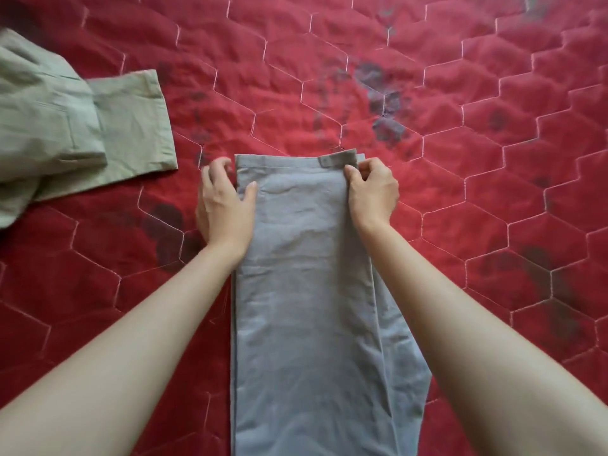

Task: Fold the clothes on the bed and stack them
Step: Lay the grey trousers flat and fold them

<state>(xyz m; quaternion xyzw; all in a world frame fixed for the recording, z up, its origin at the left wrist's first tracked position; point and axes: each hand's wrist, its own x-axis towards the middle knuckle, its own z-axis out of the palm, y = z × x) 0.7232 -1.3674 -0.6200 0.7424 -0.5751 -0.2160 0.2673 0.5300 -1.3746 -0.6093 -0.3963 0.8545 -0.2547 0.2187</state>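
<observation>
Bed surface: a red quilted cover (460, 159) with pale hexagon stitching and some dark blotches fills the whole view.

Main item: a grey-blue garment (306, 291), probably trousers folded lengthwise, lies in a long strip down the middle of the bed, running from the near edge of view to mid-scene. Its far end is a stitched band with a small tab at the right corner.

Second item: a pale green garment (65, 126) lies at the far left, well apart from the grey one, loosely bunched and not neatly folded.

Left hand (223, 202): at the far left corner of the strip, thumb resting on top of the cloth, fingers curled over the edge. Whether they sit under the fabric cannot be told.

Right hand (371, 189): at the far right corner, thumb and curled fingers pinching the edge just below the tab.

Handling assessment: the cloth looks light, thin and limp, creasing readily; not slippery, not fragile. It will sag unless carried by both corners, so the present hold at the two far corners appears sound for bringing that end towards the near end.

Containers: none in view.
</observation>
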